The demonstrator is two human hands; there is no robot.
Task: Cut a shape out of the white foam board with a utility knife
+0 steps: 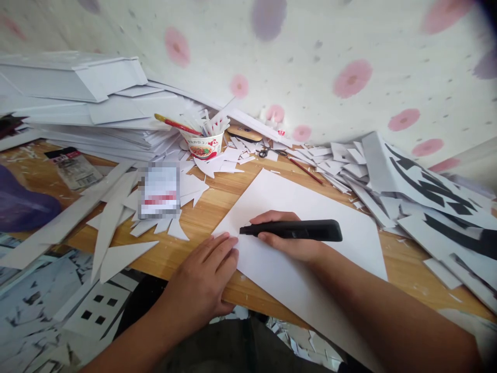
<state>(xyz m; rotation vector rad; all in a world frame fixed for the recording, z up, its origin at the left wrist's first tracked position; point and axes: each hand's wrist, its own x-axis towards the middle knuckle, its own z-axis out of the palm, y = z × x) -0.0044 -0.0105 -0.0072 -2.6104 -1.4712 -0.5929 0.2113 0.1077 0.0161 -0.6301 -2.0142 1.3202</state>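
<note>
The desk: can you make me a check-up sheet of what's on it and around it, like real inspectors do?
Surface: wooden desk, strewn with white scraps.
Things in use: black tool, above a white sheet.
Clutter: patterned tub holding strips, a thin reddish stick.
Hands: left hand rests at the sheet's left corner; right hand grips the tool.
Cables: nothing seen.
Surroundings: spotted wall behind.

1. Stacked white boards (54,77) at the back left of the bench (219,191).
2. Printed cup (204,148) holding white strips (213,125) and a red-and-yellow stick (176,124).
3. Scissors (265,153) near a dark red pencil (306,171).
4. Black-patterned white pieces (435,181) piled at the right.
5. Purple object (25,204), cut off by the left edge.
6. Pink-and-purple-spotted wall (303,52) behind.
</note>
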